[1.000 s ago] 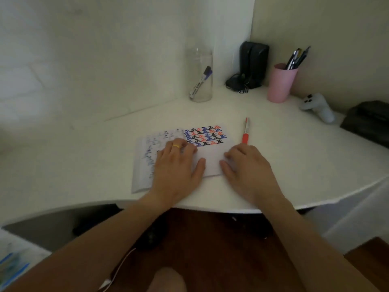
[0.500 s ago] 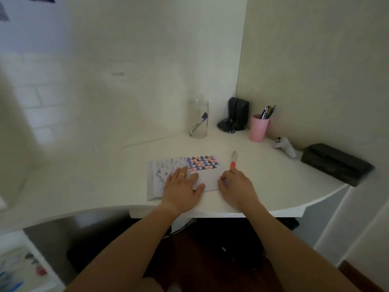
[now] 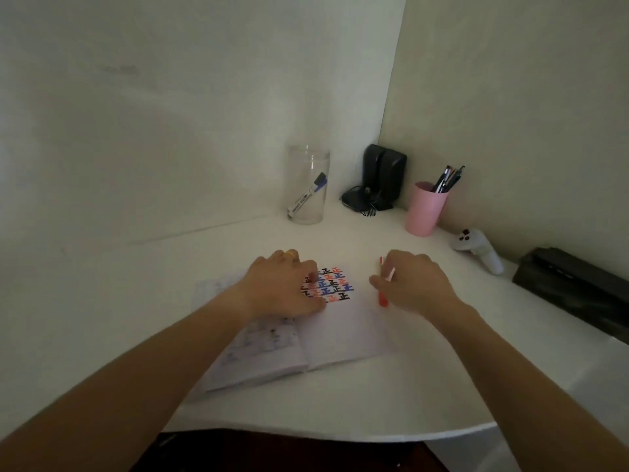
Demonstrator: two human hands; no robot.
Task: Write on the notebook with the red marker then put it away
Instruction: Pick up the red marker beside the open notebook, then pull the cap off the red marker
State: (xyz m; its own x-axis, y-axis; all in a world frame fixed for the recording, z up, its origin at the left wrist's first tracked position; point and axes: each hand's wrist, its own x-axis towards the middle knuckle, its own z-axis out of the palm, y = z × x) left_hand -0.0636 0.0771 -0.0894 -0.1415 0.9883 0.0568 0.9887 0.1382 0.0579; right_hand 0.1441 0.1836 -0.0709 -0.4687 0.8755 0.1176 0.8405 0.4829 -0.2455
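1. Nearest you, the notebook (image 3: 340, 335) lies open on the white worktop (image 3: 340, 410), its lower right page blank. I judge that blank space under the rows of red, blue and black marks (image 3: 329, 287) to be the place for your writing.

2. Your left hand (image 3: 286, 287) lies flat on the notebook, fingers spread and holding nothing, partly covering the marks. Keep it pressing the page down, but slide it leftward off the marks so the writing area is clear.

3. Your right hand (image 3: 413, 284) is over the red marker (image 3: 383, 296), which lies on the worktop just beside the notebook's right edge. The fingers curl around the barrel, but whether this grip has closed on it I cannot tell. Pinch it near the middle, lift it clear, and check for a cap before you write.

4. Farther back stand a clear jar (image 3: 308, 185) holding a blue marker (image 3: 306, 195), and a pink cup (image 3: 425, 209) of pens; either looks a fair place to put the marker away, though I cannot tell which.

5. Compared with half a second ago, your right hand has moved forward from the notebook's corner onto the marker, your left has slid up over the marks, and your view has come closer.
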